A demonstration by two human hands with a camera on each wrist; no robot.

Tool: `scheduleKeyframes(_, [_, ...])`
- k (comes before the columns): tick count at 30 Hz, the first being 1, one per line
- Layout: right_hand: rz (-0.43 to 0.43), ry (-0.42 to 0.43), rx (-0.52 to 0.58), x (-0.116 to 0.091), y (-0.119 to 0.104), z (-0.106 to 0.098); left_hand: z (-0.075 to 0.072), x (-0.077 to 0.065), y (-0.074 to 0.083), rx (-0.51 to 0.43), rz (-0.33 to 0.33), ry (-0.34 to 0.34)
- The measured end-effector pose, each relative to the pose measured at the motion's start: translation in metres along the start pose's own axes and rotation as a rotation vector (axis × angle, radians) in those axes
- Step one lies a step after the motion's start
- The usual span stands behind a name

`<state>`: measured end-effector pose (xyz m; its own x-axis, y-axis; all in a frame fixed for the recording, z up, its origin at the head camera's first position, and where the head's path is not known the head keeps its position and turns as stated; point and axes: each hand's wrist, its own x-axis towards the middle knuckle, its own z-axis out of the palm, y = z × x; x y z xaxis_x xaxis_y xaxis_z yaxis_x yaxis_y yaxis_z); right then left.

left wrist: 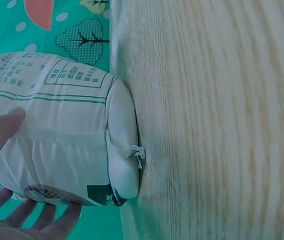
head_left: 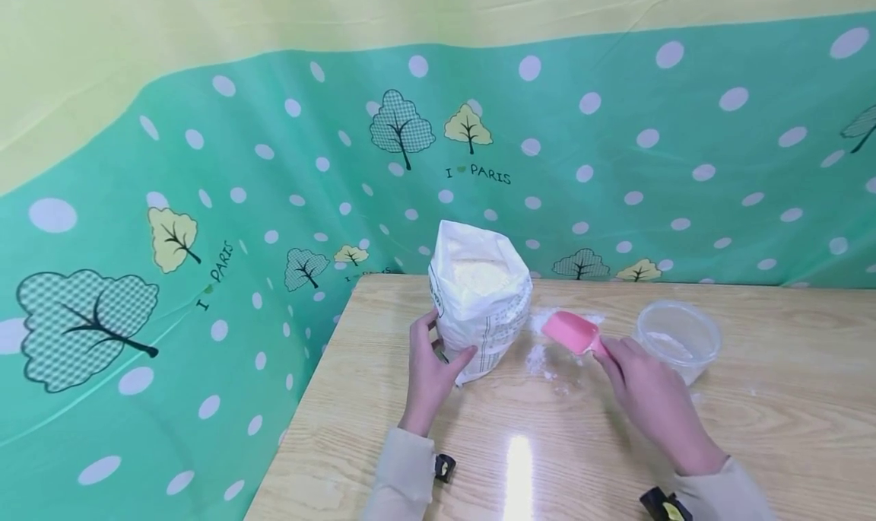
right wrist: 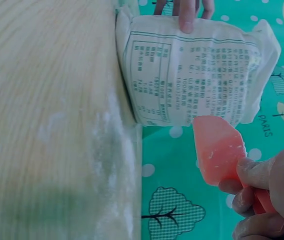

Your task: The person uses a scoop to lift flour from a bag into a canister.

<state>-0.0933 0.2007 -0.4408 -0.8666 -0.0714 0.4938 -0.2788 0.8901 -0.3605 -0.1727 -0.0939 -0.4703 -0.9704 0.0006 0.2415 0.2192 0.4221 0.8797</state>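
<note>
An open white flour bag (head_left: 482,308), printed with green text, stands on the table with white powder showing at its top. My left hand (head_left: 433,365) holds its lower side, thumb on the near face and fingers round the left side; the left wrist view shows the thumb (left wrist: 7,127) on the cloth-like surface. With my right hand (head_left: 653,395) I grip a pink scoop (head_left: 573,332) by its handle, its bowl pointing left toward the bag, apart from it in the head view. White specks cling to the scoop (right wrist: 219,150) in the right wrist view.
A clear round plastic tub (head_left: 677,338) with some white powder inside stands right of the scoop, behind my right hand. Spilled powder (head_left: 537,360) lies on the wooden table (head_left: 582,468) beside the bag. A green patterned curtain (head_left: 616,156) hangs along the back and left edges.
</note>
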Motion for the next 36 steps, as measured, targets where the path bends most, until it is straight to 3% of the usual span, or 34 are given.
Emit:
scheduleKeyframes(24, [-0.069,0.062,0.011,0.026,-0.002,-0.031,0.0,0.0,0.002,0.026,0.021,0.012])
scheduleKeyframes(36, [-0.079,0.062,-0.01,0.037,-0.006,-0.038,0.001,0.002,0.003,0.034,-0.004,0.013])
